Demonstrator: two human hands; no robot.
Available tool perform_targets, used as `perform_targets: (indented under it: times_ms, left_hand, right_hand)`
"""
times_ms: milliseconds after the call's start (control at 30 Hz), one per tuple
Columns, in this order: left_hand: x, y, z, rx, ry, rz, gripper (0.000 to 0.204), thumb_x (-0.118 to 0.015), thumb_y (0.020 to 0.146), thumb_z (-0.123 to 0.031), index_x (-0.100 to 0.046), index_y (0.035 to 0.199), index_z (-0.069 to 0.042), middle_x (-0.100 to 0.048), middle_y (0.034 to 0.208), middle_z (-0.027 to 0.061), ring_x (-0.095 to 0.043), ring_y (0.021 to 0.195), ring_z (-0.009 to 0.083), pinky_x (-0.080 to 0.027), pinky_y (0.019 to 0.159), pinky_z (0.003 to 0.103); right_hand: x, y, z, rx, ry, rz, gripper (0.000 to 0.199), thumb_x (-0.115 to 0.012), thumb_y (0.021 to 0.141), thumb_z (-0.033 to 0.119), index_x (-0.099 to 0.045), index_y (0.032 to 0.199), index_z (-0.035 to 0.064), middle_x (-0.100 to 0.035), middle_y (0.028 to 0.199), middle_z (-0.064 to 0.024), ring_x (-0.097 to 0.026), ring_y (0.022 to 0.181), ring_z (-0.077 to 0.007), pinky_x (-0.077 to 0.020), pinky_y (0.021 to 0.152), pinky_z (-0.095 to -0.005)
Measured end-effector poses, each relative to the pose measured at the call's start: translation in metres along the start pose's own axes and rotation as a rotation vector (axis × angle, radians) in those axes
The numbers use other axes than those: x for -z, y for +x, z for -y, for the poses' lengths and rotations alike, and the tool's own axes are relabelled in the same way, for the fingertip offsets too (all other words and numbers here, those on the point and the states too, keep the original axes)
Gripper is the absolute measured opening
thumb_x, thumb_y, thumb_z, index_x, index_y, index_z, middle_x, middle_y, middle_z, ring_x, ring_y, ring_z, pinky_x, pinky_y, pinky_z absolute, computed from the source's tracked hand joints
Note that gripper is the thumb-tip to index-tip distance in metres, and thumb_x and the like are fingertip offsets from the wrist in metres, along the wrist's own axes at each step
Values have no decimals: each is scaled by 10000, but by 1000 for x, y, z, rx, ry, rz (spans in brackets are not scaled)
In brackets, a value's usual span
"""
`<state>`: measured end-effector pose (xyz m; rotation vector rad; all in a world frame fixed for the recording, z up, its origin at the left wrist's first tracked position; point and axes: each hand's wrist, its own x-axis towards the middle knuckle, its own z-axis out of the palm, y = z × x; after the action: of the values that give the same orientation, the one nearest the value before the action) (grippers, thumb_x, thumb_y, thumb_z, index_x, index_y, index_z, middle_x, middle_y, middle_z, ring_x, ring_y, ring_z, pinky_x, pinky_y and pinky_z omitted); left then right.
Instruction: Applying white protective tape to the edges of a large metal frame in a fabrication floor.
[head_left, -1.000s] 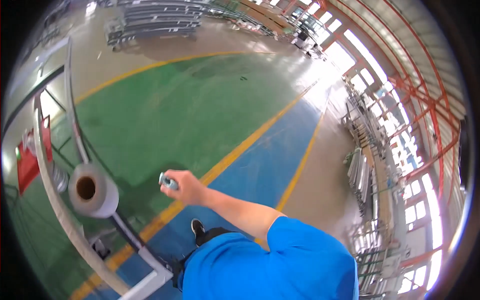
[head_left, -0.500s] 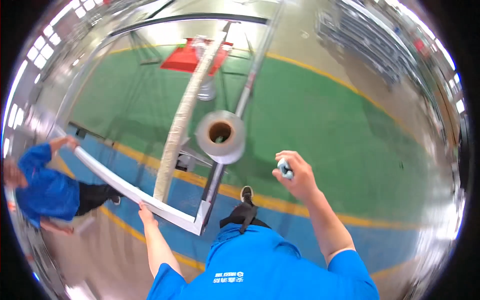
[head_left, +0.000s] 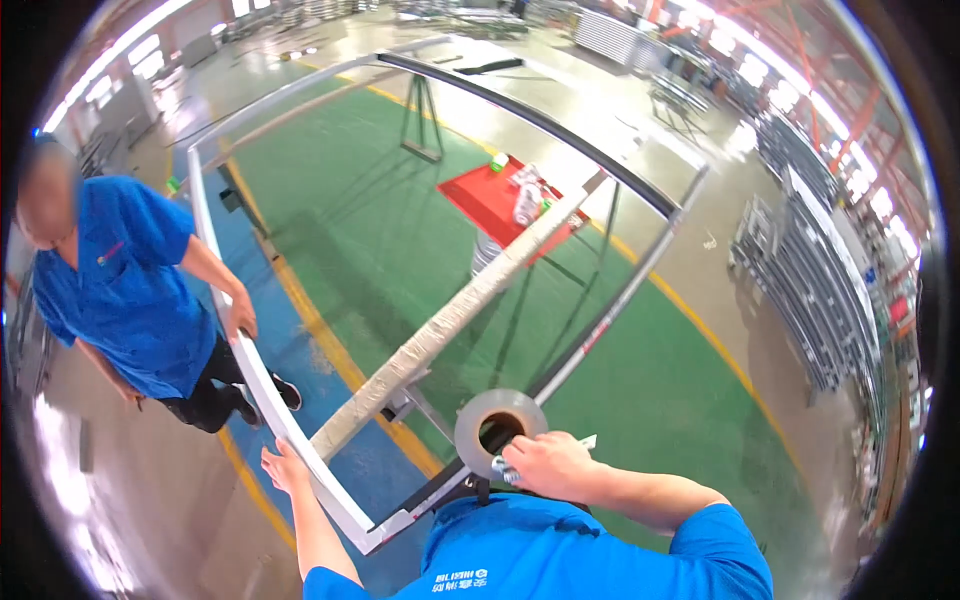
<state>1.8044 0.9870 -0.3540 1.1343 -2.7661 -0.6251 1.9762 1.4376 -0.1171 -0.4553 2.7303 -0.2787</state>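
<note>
My left hand (head_left: 287,468) is beside the white near edge (head_left: 262,385) of a large rectangular frame, touching its outer side with its fingers apart. My right hand (head_left: 550,463) is closed around a small pale-blue tool (head_left: 506,468) with a light end sticking out past the knuckles; its exact kind is hidden. Right under that hand, a thick roll of clear film (head_left: 468,428) with a brown cardboard core stands on end by the frame's near right side. A wrapped beige bar (head_left: 440,345) crosses the inside of the frame.
At left, a co-worker in blue (head_left: 140,290) has one hand on the white edge. A red tray (head_left: 485,205) with several small items stands beyond the bar. Trestle legs (head_left: 422,120) rise at the far side. Stacked metal profiles (head_left: 800,280) lie at right.
My right hand has come left and inward to the roll, still holding the pale-blue tool. My left hand stays by the white edge. The view has turned, showing more of the far frame.
</note>
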Motion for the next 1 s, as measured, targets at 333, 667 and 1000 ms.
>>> perform_targets:
  times_ms: [333, 667, 1000]
  left_hand:
    - [56, -156, -66, -214, -270, -320, 471, -654, 893, -198, -442, 1262, 3, -487, 1264, 210, -487, 1183, 394, -417, 963, 448]
    - [20, -452, -159, 468, -1460, 316, 409, -540, 963, -336, -593, 1141, 28, -620, 1024, 45, -565, 893, 134, -465, 811, 296]
    - [71, -520, -194, 149, -1564, -133, 626, -752, 827, -110, -432, 1350, 15, -580, 1230, 77, -549, 1141, 179, -447, 979, 327]
  right_hand:
    - [92, 101, -63, 323, -45, 447, 496, -641, 829, 543, -608, 1046, 99, -673, 967, -140, -655, 918, -359, -525, 764, -486]
    - [99, 137, -133, 509, 327, 530, 584, -756, 736, 563, -699, 1069, 87, -706, 889, -150, -678, 855, -307, -514, 806, -382]
    - [59, 130, -107, 600, 816, 803, 224, -788, 813, 222, -687, 893, 39, -628, 753, 23, -532, 648, -60, -421, 560, -233]
